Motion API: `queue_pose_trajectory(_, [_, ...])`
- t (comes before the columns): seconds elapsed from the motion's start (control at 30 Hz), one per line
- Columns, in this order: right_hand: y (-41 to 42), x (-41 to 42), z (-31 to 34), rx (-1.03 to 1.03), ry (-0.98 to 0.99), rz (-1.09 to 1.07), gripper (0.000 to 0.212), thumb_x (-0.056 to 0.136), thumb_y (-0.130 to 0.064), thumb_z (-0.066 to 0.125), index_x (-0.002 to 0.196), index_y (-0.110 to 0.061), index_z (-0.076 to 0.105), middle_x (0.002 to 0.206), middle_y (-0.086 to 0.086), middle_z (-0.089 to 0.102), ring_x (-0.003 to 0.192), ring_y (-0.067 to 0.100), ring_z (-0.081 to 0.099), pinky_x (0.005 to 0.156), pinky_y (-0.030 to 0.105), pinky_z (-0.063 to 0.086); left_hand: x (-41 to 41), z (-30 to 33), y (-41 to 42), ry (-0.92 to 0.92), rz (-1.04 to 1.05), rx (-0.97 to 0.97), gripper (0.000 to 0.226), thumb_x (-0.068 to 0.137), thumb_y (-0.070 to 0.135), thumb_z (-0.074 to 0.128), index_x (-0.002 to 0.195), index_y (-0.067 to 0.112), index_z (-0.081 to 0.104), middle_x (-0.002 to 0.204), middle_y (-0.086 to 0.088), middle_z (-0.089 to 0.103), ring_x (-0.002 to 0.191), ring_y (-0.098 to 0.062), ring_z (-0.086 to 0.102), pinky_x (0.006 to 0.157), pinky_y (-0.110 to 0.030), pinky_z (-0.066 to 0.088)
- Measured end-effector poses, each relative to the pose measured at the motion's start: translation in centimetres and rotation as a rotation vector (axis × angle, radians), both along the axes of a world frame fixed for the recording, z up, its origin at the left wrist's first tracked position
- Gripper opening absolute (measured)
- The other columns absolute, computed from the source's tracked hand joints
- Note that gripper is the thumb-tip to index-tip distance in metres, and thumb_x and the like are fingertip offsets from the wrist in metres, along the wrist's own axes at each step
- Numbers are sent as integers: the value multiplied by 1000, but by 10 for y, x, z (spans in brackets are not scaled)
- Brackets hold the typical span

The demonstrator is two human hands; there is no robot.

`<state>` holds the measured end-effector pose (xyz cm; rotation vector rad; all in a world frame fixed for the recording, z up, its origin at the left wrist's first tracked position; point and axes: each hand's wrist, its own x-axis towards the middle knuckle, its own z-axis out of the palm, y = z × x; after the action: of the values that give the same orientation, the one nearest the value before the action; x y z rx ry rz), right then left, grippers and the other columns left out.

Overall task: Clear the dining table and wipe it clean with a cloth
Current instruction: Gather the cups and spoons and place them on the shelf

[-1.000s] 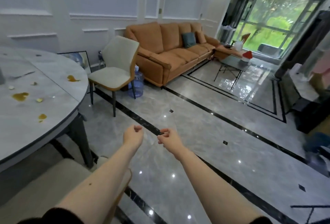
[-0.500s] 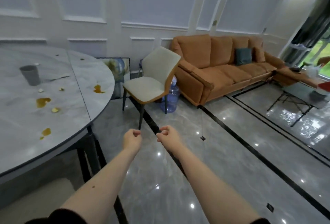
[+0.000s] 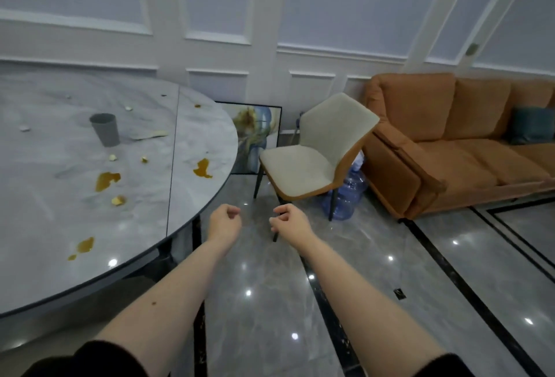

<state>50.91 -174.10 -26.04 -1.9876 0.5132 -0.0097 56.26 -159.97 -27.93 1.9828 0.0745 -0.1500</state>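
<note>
The round grey marble dining table (image 3: 45, 220) fills the left of the view. On it stand a grey cup (image 3: 105, 129), a flat scrap (image 3: 150, 135), several yellow crumbs (image 3: 118, 200) and orange-brown spills (image 3: 106, 180). My left hand (image 3: 223, 222) and my right hand (image 3: 289, 220) are stretched out in front of me over the floor, just right of the table's edge. Both have loosely curled fingers and hold nothing. No cloth is in view.
A cream chair (image 3: 312, 151) stands right of the table, with a blue water jug (image 3: 348, 196) behind its legs. A framed picture (image 3: 255, 124) leans against the wall. An orange sofa (image 3: 450, 142) lines the right side. The glossy grey floor (image 3: 270, 301) lies below my arms.
My view has swung left, bringing more of the table and the cup into sight; the window and coffee table have left the frame. My hands have drifted slightly apart, still curled.
</note>
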Motion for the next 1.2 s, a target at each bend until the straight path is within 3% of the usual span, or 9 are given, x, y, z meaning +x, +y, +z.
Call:
queue_pose_trajectory(0.2, [-1, 116, -2, 28, 3, 94, 22, 89, -15, 60, 110, -12, 54, 82, 1, 61, 81, 16, 64, 73, 24, 49, 112, -5, -4, -6, 85, 25, 22, 88, 4, 51, 106, 2, 62, 108, -15, 64, 102, -28, 58, 80, -25, 41])
queue_pose_trajectory(0.4, [-5, 218, 6, 32, 4, 196, 19, 91, -17, 58, 109, -13, 53, 82, 0, 61, 77, 11, 63, 56, 13, 44, 201, -9, 0, 22, 197, 22, 20, 88, 3, 50, 103, 2, 63, 111, -17, 62, 105, -30, 57, 89, -30, 44])
queue_pose_trajectory(0.53, [0, 283, 0, 44, 21, 253, 28, 89, -12, 56, 116, -6, 53, 80, 2, 61, 79, 14, 61, 68, 22, 48, 247, -13, 5, 46, 280, 12, 20, 89, 3, 49, 104, 1, 62, 103, -14, 62, 100, -29, 58, 76, -26, 42])
queue_pose_trajectory(0.6, [4, 314, -3, 54, 40, 307, 28, 89, -13, 55, 117, -7, 53, 78, -1, 59, 83, 15, 61, 67, 21, 47, 269, -16, 9, 50, 320, 11, 22, 89, 3, 47, 106, 1, 62, 100, -11, 60, 94, -27, 57, 75, -25, 40])
queue_pose_trajectory(0.77, [20, 410, -6, 66, 65, 476, 27, 91, -16, 54, 117, -10, 52, 97, 9, 63, 82, 13, 59, 55, 16, 42, 344, -19, 20, 59, 493, 29, 25, 90, 3, 45, 109, 2, 61, 109, -13, 61, 92, -22, 54, 79, -27, 42])
queue_pose_trajectory(0.93, [37, 486, -3, 70, 60, 622, 23, 92, -14, 52, 114, -9, 53, 79, -2, 57, 80, 14, 58, 49, 11, 41, 396, -16, 30, 49, 616, 38, 24, 89, 4, 48, 109, 1, 61, 111, -14, 63, 99, -26, 57, 82, -29, 43])
queue_pose_trajectory(1.03, [51, 516, -10, 37, 46, 672, 22, 91, -14, 52, 113, -9, 55, 85, -1, 56, 87, 20, 61, 58, 15, 43, 415, -16, 40, 36, 652, 57, 23, 89, 4, 49, 109, 2, 60, 109, -13, 62, 91, -22, 55, 80, -27, 41])
queue_pose_trajectory(1.2, [93, 562, -31, -26, 14, 795, 25, 88, -12, 55, 112, -5, 59, 101, 2, 55, 100, 26, 61, 79, 27, 46, 455, -19, 86, 23, 774, 69, 24, 89, 4, 48, 110, 4, 57, 107, -14, 62, 99, -29, 57, 84, -33, 44])
